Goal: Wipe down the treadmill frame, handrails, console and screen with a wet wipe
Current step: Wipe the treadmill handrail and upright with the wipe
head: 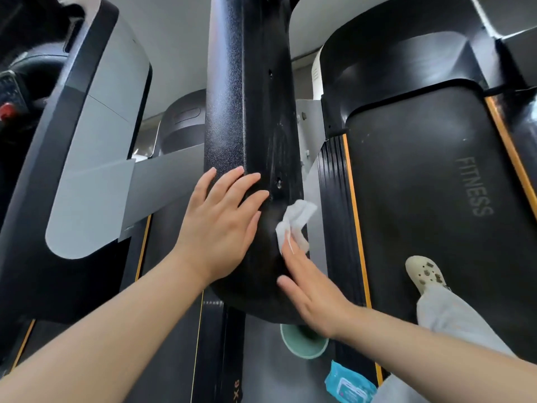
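1. Running lengthwise away from the person, the black textured treadmill upright (250, 112) fills the middle
2. Left hand (220, 225) lies flat on it, fingers straight
3. Right hand (311, 289) presses a crumpled white wet wipe (295, 222) to its right edge with straight fingers
4. Beside it lies the dark running belt (430, 184), a blue wipes packet (348, 385) below

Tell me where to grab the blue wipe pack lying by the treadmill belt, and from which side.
Judging from this view, take the wipe pack by its long edges, coming down from above. It lies flat, label up, beside the treadmill belt and the green dish, so the top is open. Its lower end is hidden by a trouser leg.
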`<move>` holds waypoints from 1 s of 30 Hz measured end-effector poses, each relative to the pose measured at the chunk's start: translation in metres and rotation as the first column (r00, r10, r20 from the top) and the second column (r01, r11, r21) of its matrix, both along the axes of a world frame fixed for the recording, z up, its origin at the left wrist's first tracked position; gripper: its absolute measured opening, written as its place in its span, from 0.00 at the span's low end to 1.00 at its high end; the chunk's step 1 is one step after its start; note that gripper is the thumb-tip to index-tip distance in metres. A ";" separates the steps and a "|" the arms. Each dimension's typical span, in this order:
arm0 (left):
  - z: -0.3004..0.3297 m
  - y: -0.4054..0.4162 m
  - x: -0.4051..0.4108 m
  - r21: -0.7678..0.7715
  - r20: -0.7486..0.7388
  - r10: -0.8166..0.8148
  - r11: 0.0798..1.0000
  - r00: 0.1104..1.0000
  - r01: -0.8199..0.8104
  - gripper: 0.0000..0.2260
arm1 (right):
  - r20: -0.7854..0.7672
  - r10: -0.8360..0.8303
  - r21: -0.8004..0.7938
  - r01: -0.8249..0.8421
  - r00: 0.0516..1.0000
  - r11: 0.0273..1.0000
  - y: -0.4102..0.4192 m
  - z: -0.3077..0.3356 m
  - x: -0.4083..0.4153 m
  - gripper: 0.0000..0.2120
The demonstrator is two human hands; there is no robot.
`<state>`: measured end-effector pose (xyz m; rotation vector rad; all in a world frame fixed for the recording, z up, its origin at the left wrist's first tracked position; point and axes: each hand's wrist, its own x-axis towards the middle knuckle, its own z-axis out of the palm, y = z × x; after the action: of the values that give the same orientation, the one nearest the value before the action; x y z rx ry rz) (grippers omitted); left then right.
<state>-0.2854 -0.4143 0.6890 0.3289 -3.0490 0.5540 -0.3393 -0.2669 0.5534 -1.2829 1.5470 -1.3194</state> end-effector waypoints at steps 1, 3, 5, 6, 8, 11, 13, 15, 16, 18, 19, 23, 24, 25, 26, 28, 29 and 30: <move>0.000 0.000 0.000 -0.008 0.005 -0.009 1.000 1.000 0.009 0.18 | 0.015 0.037 -0.010 -0.036 0.999 0.999 0.018 -0.005 0.007 0.34; -0.001 -0.001 0.000 -0.020 0.017 -0.022 1.000 1.000 0.022 0.18 | 0.044 0.056 0.075 -0.059 0.997 0.995 0.043 -0.011 0.006 0.32; -0.002 -0.001 -0.001 -0.030 0.023 -0.023 0.999 0.999 0.024 0.18 | 0.020 -0.026 0.168 0.023 0.999 0.986 0.050 -0.010 -0.008 0.36; -0.002 -0.001 -0.001 -0.032 0.023 -0.023 0.999 0.999 0.023 0.18 | 0.013 -0.074 0.196 0.070 0.997 0.978 0.049 -0.006 -0.016 0.34; -0.003 -0.001 0.000 -0.030 0.019 -0.027 0.999 0.999 0.027 0.18 | 0.016 -0.149 0.219 0.142 0.989 0.965 0.040 0.002 -0.027 0.28; -0.003 -0.002 0.000 -0.028 0.006 -0.043 0.999 0.999 0.043 0.18 | 0.074 -0.217 0.172 0.202 0.973 0.964 0.021 0.007 -0.032 0.19; -0.004 -0.003 0.000 -0.024 -0.008 -0.052 0.998 0.999 0.052 0.18 | 0.091 -0.300 0.138 0.286 0.950 0.948 0.006 0.004 -0.027 0.14; -0.005 -0.003 0.001 -0.011 -0.020 -0.056 0.998 0.998 0.055 0.18 | 0.155 -0.345 0.160 0.322 0.926 0.933 -0.001 0.001 -0.013 0.18; -0.005 -0.003 0.001 -0.004 -0.025 -0.058 0.998 0.998 0.058 0.18 | 0.203 -0.329 0.169 0.298 0.922 0.940 0.000 0.001 -0.003 0.21; -0.005 -0.004 0.000 0.006 -0.033 -0.064 0.998 0.997 0.064 0.18 | 0.270 -0.199 0.150 0.163 0.942 0.975 0.010 0.004 0.024 0.25; -0.005 -0.004 0.000 0.007 -0.037 -0.062 0.998 0.997 0.063 0.18 | 0.278 -0.122 0.143 0.085 0.953 0.986 0.017 0.003 0.036 0.25; -0.005 -0.003 0.001 0.006 -0.031 -0.044 0.999 0.999 0.044 0.18 | 0.499 -0.255 0.398 0.042 0.828 0.916 0.002 -0.014 0.037 0.23; -0.006 -0.003 0.000 0.005 -0.030 -0.041 0.999 0.999 0.042 0.18 | 0.564 -0.342 0.468 0.050 0.751 0.882 -0.007 -0.015 0.027 0.24; -0.006 -0.003 0.000 0.006 -0.030 -0.042 0.999 0.999 0.042 0.17 | 0.588 -0.390 0.498 0.063 0.709 0.865 -0.015 -0.013 0.020 0.26; -0.007 -0.003 0.000 0.008 -0.034 -0.043 0.999 0.999 0.043 0.17 | 0.579 -0.381 0.462 0.095 0.721 0.882 -0.021 -0.005 0.017 0.26; -0.007 -0.003 0.000 0.008 -0.045 -0.046 0.999 0.998 0.046 0.17 | 0.475 -0.256 0.258 0.145 0.842 0.955 -0.027 0.015 0.016 0.24; -0.007 -0.003 0.000 0.005 -0.047 -0.047 0.999 0.998 0.047 0.17 | 0.375 -0.204 0.160 0.154 0.904 0.975 -0.028 0.023 0.016 0.24; -0.007 -0.003 0.000 0.000 -0.045 -0.047 0.999 0.998 0.047 0.17 | 0.297 -0.178 0.098 0.156 0.938 0.983 -0.031 0.024 0.012 0.26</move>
<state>-0.2857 -0.4169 0.6824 0.2648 -3.0053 0.5344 -0.3272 -0.2974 0.5772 -0.8682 1.4929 -1.4744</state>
